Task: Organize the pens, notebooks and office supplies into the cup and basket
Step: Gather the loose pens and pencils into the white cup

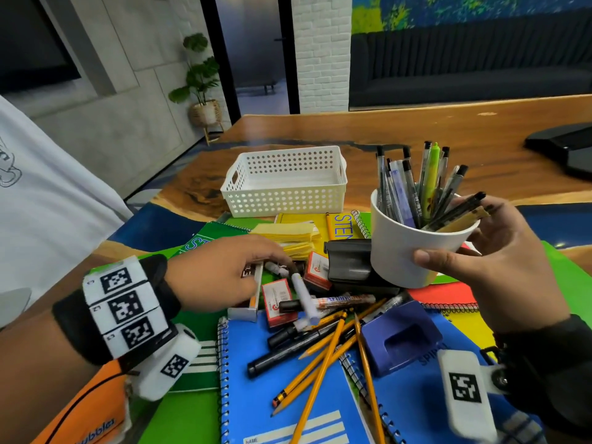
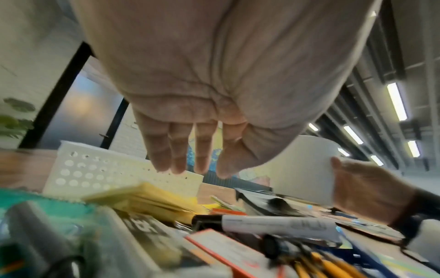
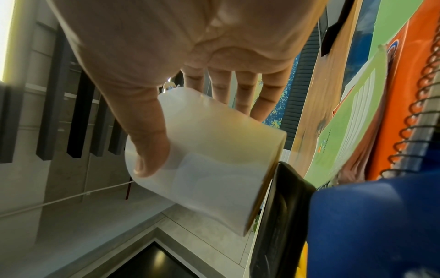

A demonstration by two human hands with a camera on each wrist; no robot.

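Head view: right hand holds the white cup (full of pens), fingers wrapped around it; left hand, fingers relaxed, hovers beside the cup.

Baskets: one, white, perforated.
Cups: one, white, packed with pens; exact pen count unclear.
Loose yellow pencils: about five.
Hole punches: two, one black, one blue.
Small red-and-white boxes: three.
Black markers: at least two.
Hands: two, left, right.
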